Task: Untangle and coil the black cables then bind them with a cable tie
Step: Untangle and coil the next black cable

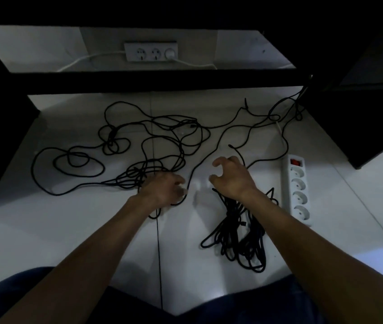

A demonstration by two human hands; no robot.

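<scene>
Long black cables point(153, 136) lie tangled in loose loops across the pale floor, with a denser knot point(136, 174) just left of my left hand. My left hand point(164, 188) is low over the floor, its fingers curled round a cable strand that runs up and to the right. My right hand point(231, 177) hovers beside it, fingers spread and bent like a claw, with nothing visibly in them. A roughly coiled black bundle point(239, 237) lies on the floor under my right wrist and forearm. No cable tie can be made out.
A white power strip point(299, 190) with a red switch lies to the right of the bundle. A wall socket block point(150, 51) with white leads sits at the back, behind a dark furniture crossbar point(139, 81). Dark furniture legs stand left and right. My knees fill the bottom edge.
</scene>
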